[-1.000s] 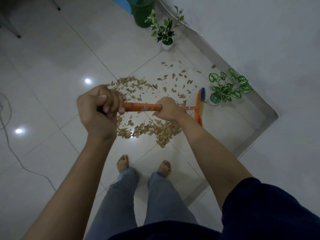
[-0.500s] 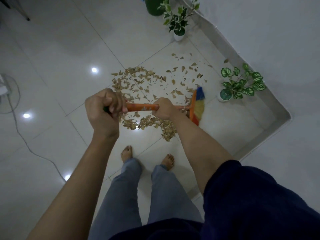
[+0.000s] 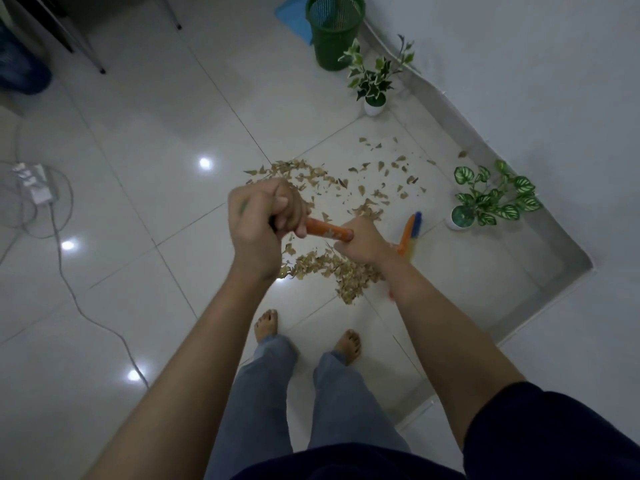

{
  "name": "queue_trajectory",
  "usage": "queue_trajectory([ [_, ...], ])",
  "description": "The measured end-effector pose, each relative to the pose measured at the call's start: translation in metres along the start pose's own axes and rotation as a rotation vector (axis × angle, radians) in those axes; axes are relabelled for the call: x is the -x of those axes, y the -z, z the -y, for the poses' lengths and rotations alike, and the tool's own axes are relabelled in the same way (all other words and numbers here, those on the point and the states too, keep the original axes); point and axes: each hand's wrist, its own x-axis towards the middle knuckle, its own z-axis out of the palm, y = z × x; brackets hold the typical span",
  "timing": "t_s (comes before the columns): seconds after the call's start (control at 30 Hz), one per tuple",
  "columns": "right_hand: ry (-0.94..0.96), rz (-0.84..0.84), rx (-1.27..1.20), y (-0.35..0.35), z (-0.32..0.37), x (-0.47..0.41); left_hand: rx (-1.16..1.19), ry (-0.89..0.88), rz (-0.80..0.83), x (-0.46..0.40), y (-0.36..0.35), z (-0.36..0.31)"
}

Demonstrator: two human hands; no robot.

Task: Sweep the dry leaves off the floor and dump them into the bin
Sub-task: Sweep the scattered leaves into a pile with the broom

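Both hands grip an orange-handled broom (image 3: 325,229). My left hand (image 3: 265,221) is closed around the handle's top end, my right hand (image 3: 362,240) lower down on it. The broom's orange, blue and yellow head (image 3: 410,233) sits on the white tiles at the right, next to a potted plant. Dry brown leaves (image 3: 332,268) lie heaped in front of my bare feet, and thinner scattered ones (image 3: 374,178) spread beyond my hands. The green mesh bin (image 3: 334,32) stands at the far top by the wall.
Two small potted plants stand along the wall skirting, one (image 3: 375,81) near the bin, one (image 3: 485,199) beside the broom head. A blue dustpan (image 3: 292,19) lies left of the bin. A power strip and cable (image 3: 38,183) trail on the left. Chair legs (image 3: 86,46) stand top left.
The view has tilted up, so the bin and dustpan show fully. The broom head has shifted slightly right and down along the floor, and both hands sit further right in the view.
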Motion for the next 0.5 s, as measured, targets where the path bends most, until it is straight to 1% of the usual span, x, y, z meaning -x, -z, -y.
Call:
queue_trajectory([
  [0.1,-0.069,0.072,0.010,-0.022,0.009,-0.007,-0.056,0.002,0.011,0.006,0.009,0.006],
  [0.17,-0.065,0.078,0.004,-0.032,0.026,-0.016,-0.096,-0.021,0.021,0.006,0.019,0.001],
  [0.27,-0.027,0.011,-0.006,-0.034,0.052,-0.024,-0.112,-0.057,0.042,-0.002,0.035,-0.015],
  [0.4,0.087,-0.108,-0.036,-0.024,0.076,-0.015,-0.064,-0.114,0.112,-0.010,0.054,-0.040],
  [0.43,0.093,-0.136,-0.038,-0.022,0.078,-0.010,-0.047,-0.120,0.133,-0.011,0.057,-0.045],
  [0.5,0.043,-0.186,-0.028,-0.023,0.080,0.001,-0.012,-0.110,0.178,-0.012,0.063,-0.052],
])
